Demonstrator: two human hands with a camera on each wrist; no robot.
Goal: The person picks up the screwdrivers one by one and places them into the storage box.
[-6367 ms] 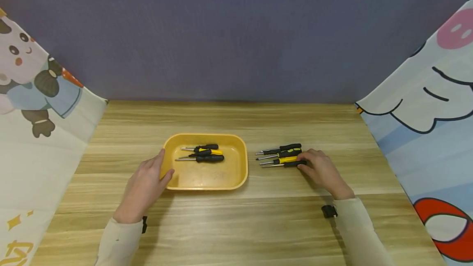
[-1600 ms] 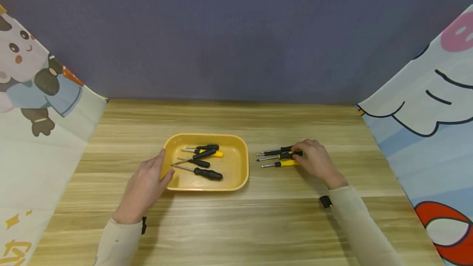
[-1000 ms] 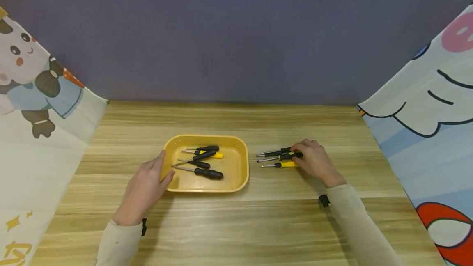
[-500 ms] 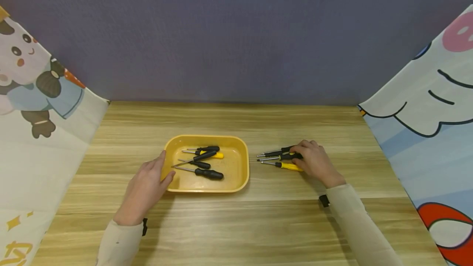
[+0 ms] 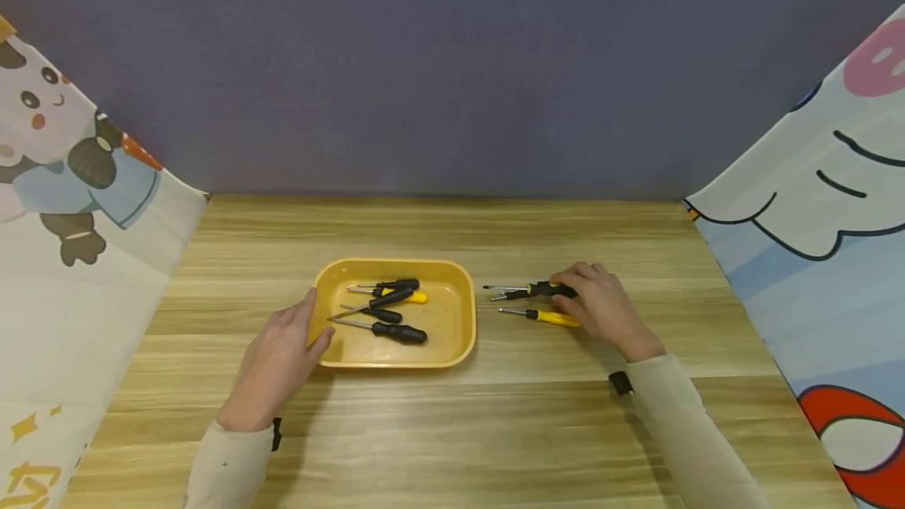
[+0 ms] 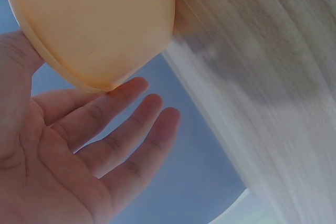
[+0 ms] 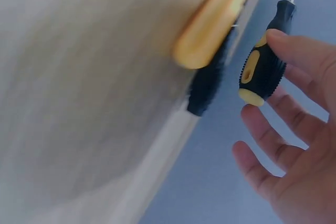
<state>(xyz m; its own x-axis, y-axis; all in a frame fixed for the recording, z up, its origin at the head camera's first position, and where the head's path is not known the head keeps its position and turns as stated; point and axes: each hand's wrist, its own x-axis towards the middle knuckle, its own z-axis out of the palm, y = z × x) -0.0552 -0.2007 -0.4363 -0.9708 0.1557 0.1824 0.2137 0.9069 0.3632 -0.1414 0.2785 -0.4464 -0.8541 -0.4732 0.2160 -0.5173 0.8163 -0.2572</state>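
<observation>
In the head view, my left hand [image 5: 277,358] holds the left end of a yellow plastic tray [image 5: 396,362]. Its thumb reaches over the rim, and the left wrist view shows the fingers [image 6: 137,83] against the outer wall. Several screwdrivers lie in the tray, mostly black-handled [image 5: 399,333], one yellow-handled [image 5: 417,297]. Right of the tray, my right hand [image 5: 601,306] pinches a black-and-yellow screwdriver [image 7: 262,69] by its handle, blade pointing left. Under it lies at least one black screwdriver [image 5: 511,295], partly hidden. Just in front rests a yellow-handled screwdriver [image 5: 555,318].
The wood-grain table [image 5: 452,430] extends around the tray. A grey-purple panel [image 5: 452,77] rises behind, and printed cartoon sheets [image 5: 799,258] flank both sides.
Another black screwdriver lies in the tray than at first, and those inside have shifted. My right hand has raised the black-and-yellow screwdriver from the row; the yellow-handled one turned slightly. My left hand stayed put.
</observation>
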